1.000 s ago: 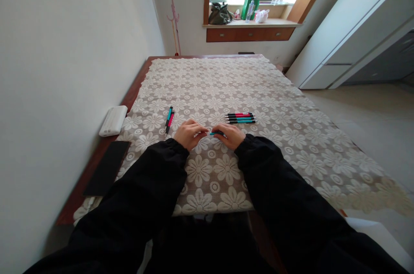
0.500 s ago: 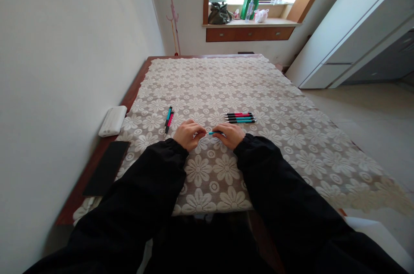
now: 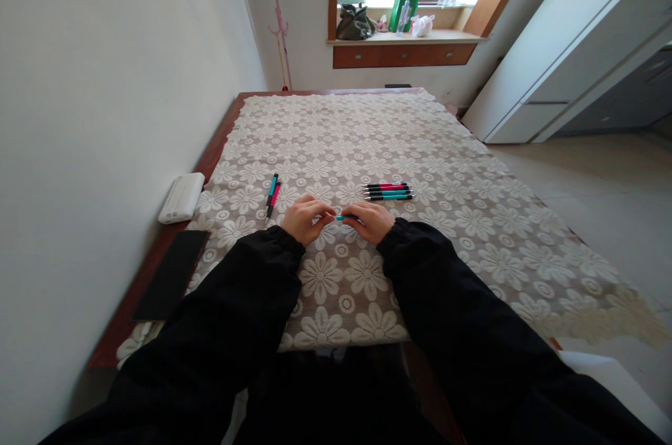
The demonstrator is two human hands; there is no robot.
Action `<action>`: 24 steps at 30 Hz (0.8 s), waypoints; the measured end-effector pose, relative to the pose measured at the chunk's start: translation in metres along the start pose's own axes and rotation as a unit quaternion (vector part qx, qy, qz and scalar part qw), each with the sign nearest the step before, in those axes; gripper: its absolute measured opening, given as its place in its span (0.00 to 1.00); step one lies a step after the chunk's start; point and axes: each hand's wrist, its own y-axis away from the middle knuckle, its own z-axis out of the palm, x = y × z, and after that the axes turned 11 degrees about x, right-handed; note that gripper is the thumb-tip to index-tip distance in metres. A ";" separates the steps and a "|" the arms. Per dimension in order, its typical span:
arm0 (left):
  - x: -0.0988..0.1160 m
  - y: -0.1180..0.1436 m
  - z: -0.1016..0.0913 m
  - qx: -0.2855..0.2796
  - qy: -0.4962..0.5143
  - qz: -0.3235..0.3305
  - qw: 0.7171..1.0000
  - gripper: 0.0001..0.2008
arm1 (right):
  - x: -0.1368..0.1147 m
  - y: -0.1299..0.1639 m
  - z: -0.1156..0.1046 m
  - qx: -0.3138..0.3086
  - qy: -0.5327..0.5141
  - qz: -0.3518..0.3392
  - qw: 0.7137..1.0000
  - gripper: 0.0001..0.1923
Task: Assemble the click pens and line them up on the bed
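Observation:
My right hand [image 3: 374, 221] is closed in a pinch around a teal pen barrel [image 3: 344, 217], held level just above the tablecloth. Most of that barrel is hidden under my fingers. Thumb and forefinger of my left hand [image 3: 305, 220] press together right at the barrel's left end; whatever sits between them is too small to make out. Left of my hands lie a teal-and-black pen piece [image 3: 274, 184] and a red-and-black one [image 3: 275, 195], side by side. Beyond my right hand, several black pens with red or teal middles [image 3: 388, 196] lie in a neat row.
A flower-patterned lace tablecloth [image 3: 336, 137] covers the table. Along its left edge are a white box-shaped device [image 3: 181, 197] and a dark flat phone-like slab [image 3: 171, 276]. Bags and a bottle stand on the far windowsill [image 3: 446, 34]. A wall runs close on the left.
My hands stay almost in place, with the right fingers shifted very slightly left along the teal barrel. The view has moved a touch; the other pens lie as before.

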 end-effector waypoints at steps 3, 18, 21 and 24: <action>0.001 0.000 -0.001 0.007 -0.005 0.012 1.000 0.06 | 0.000 -0.001 0.000 -0.005 -0.006 0.000 1.000 0.09; 0.010 -0.003 -0.015 0.115 -0.047 -0.049 0.991 0.10 | -0.002 -0.003 0.000 0.078 -0.156 0.104 0.979 0.07; 0.007 -0.003 -0.012 0.117 -0.031 -0.075 0.990 0.07 | -0.003 -0.003 0.001 0.079 -0.187 0.127 0.971 0.07; 0.005 -0.003 -0.007 0.114 -0.020 -0.083 0.990 0.05 | -0.004 -0.004 0.001 0.072 -0.179 0.133 0.972 0.07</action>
